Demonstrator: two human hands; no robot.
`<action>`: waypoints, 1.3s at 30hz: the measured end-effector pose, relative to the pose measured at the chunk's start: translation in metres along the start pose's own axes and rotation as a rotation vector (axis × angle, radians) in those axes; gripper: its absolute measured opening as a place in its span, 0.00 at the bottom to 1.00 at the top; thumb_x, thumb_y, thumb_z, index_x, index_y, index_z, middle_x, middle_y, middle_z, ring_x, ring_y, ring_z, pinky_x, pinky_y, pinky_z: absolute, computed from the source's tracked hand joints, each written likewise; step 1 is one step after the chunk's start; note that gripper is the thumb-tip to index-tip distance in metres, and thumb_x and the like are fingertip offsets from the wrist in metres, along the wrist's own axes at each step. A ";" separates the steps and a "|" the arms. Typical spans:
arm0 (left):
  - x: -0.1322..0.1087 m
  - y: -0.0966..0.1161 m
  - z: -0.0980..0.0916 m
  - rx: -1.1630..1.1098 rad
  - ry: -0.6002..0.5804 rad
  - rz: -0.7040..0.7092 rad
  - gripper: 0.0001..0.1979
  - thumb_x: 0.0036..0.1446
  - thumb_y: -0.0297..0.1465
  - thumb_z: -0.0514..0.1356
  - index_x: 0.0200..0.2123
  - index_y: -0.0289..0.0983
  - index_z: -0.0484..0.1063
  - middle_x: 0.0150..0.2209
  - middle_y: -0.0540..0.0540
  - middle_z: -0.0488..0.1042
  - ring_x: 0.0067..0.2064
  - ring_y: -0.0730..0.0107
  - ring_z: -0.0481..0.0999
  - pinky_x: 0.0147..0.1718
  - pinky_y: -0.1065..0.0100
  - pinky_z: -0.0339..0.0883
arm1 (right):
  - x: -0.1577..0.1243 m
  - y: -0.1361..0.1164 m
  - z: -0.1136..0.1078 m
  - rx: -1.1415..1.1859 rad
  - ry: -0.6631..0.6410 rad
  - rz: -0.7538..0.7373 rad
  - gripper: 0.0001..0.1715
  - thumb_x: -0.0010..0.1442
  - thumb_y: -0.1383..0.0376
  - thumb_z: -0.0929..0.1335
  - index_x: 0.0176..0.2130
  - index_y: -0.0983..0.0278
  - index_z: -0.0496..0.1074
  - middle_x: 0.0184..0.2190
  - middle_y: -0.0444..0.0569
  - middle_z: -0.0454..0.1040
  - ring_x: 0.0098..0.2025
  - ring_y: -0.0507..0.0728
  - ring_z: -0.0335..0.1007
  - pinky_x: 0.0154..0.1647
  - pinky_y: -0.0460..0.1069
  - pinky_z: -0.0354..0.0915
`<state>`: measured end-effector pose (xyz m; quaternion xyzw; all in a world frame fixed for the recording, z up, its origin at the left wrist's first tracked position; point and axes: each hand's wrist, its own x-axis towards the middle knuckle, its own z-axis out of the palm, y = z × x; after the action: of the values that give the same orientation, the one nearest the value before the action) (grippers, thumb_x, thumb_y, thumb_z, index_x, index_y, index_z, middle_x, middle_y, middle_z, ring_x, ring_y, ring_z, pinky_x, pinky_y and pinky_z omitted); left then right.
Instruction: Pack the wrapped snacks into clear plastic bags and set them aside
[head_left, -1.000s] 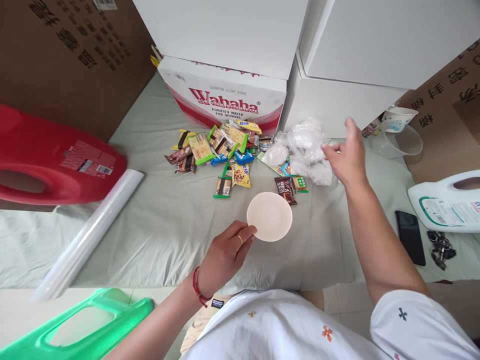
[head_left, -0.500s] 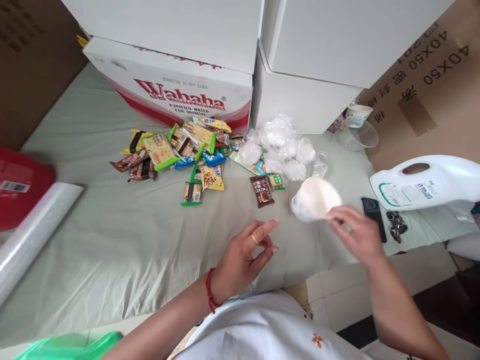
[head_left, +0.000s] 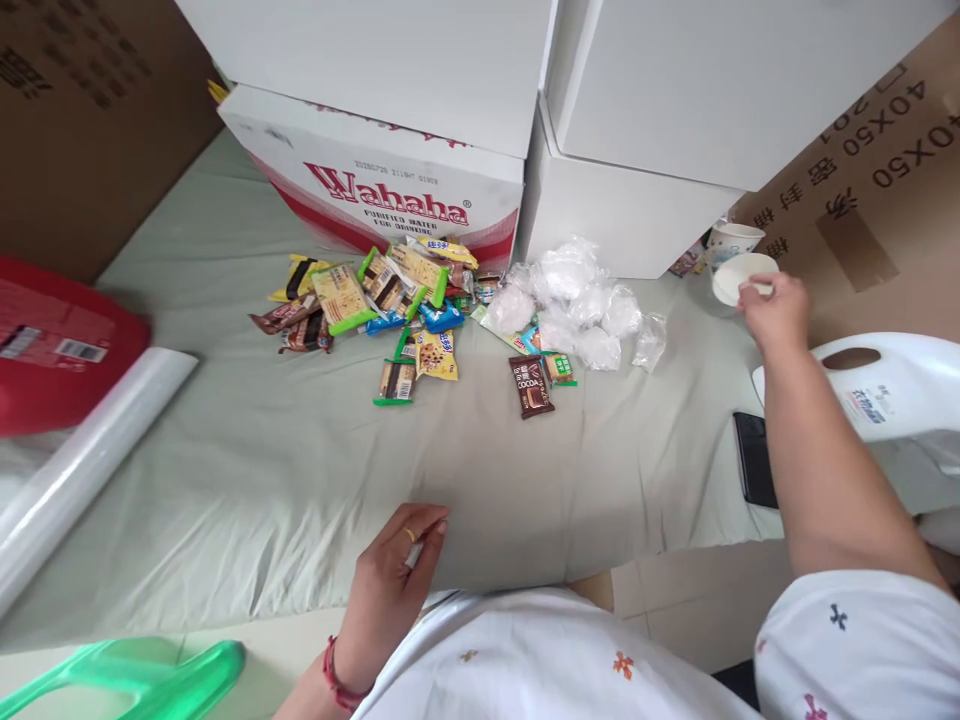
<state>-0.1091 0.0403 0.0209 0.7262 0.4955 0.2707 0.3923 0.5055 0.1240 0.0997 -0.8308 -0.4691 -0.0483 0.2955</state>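
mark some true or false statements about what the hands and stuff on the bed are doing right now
1. The right hand holds a white cup. True.
2. The left hand grips a wrapped snack. False: it rests on the sheet, apart from the snack packets.
3. The phone lies on the sheet near the white jug. True.
4. The cocoa packet sits on top of the box. False: it lies on the sheet in front of it.

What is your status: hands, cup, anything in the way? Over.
Right hand pinching white paper cup at far right, beside second cup. Left hand empty, resting on sheet edge. Detergent jug close beside right forearm.
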 end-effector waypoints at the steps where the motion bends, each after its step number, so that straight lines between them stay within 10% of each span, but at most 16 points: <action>1: 0.000 -0.002 -0.002 0.013 0.017 -0.007 0.12 0.69 0.37 0.57 0.40 0.40 0.78 0.37 0.48 0.79 0.33 0.73 0.79 0.32 0.73 0.72 | -0.024 -0.009 0.009 0.047 0.009 0.084 0.15 0.65 0.56 0.67 0.46 0.60 0.77 0.31 0.51 0.76 0.32 0.60 0.71 0.40 0.59 0.70; 7: 0.024 -0.012 -0.012 0.069 0.045 -0.021 0.14 0.70 0.39 0.55 0.42 0.39 0.79 0.30 0.51 0.78 0.27 0.73 0.75 0.29 0.73 0.69 | -0.195 -0.070 0.037 0.223 -0.327 0.002 0.20 0.65 0.51 0.68 0.45 0.61 0.81 0.27 0.45 0.79 0.28 0.55 0.73 0.34 0.50 0.68; 11: 0.040 -0.022 -0.005 0.077 0.002 0.021 0.15 0.70 0.38 0.54 0.41 0.39 0.78 0.33 0.49 0.80 0.31 0.71 0.78 0.31 0.72 0.69 | -0.239 -0.093 0.039 0.292 -0.422 0.018 0.20 0.64 0.50 0.68 0.42 0.61 0.82 0.23 0.43 0.75 0.25 0.54 0.71 0.29 0.49 0.66; 19: 0.033 -0.042 0.017 0.274 -0.024 0.204 0.16 0.72 0.34 0.50 0.40 0.38 0.78 0.31 0.46 0.78 0.32 0.68 0.77 0.32 0.70 0.66 | -0.209 -0.139 0.074 0.302 -0.465 0.058 0.20 0.62 0.52 0.67 0.39 0.63 0.81 0.29 0.47 0.78 0.29 0.56 0.71 0.35 0.50 0.66; 28: 0.036 -0.041 0.015 0.234 -0.008 0.192 0.16 0.71 0.33 0.51 0.38 0.38 0.78 0.31 0.46 0.76 0.31 0.68 0.76 0.32 0.69 0.65 | -0.144 -0.150 0.099 0.129 0.122 0.019 0.14 0.61 0.62 0.64 0.37 0.65 0.78 0.37 0.53 0.76 0.34 0.56 0.69 0.45 0.52 0.67; 36: 0.038 -0.041 0.016 0.174 -0.011 0.174 0.15 0.69 0.34 0.51 0.38 0.38 0.77 0.32 0.45 0.78 0.32 0.67 0.76 0.33 0.68 0.66 | -0.139 -0.194 0.127 -0.030 -0.142 -0.168 0.22 0.63 0.57 0.69 0.54 0.60 0.75 0.53 0.56 0.71 0.41 0.59 0.71 0.40 0.52 0.65; 39: 0.038 -0.041 0.016 0.189 -0.009 0.177 0.15 0.69 0.34 0.51 0.38 0.39 0.78 0.31 0.45 0.77 0.31 0.68 0.75 0.33 0.69 0.65 | -0.126 -0.202 0.132 0.035 -0.226 -0.146 0.10 0.61 0.61 0.69 0.42 0.61 0.77 0.47 0.52 0.73 0.39 0.57 0.69 0.41 0.51 0.65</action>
<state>-0.1037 0.0787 -0.0221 0.8021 0.4507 0.2532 0.2990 0.2464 0.1776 0.0366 -0.7893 -0.5596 0.0322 0.2508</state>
